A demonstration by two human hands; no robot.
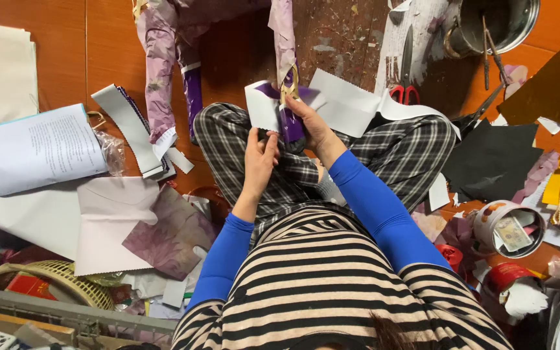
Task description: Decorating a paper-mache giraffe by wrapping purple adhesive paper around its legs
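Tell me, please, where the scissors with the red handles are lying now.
In the head view, the red-handled scissors lie on the floor at the upper right, on white paper, just left of the metal pot and beyond the person's right hand.

Bare floor lies open far left. Right is crowded: scissors, metal pot, black sheets and tins. Papers and a basket block the near left.
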